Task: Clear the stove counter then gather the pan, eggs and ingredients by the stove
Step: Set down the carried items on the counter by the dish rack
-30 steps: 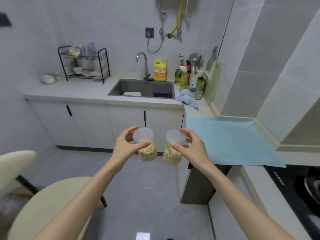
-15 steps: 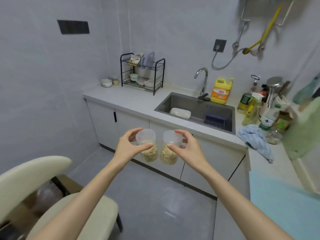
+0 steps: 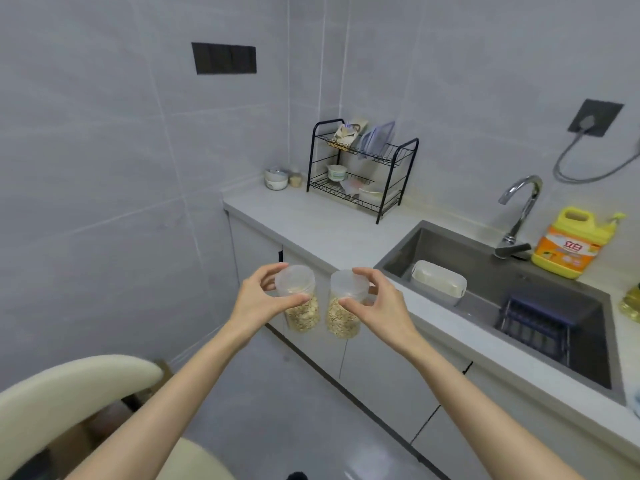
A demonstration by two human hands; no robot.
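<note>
The left hand [image 3: 256,303] pinches the left jar [image 3: 300,306] by its lid, the right hand [image 3: 384,306] the right jar [image 3: 343,315] likewise, both in the air before the table's [image 3: 311,223] front edge. Best keep them upright and set them well back from that edge, probably towards the far left corner.

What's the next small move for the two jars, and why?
The left hand grips the left jar and the right hand the right jar, both in the air over the floor, short of the counter. So probably reach forward and set them on its bare stretch between the dish rack and the sink.
</note>
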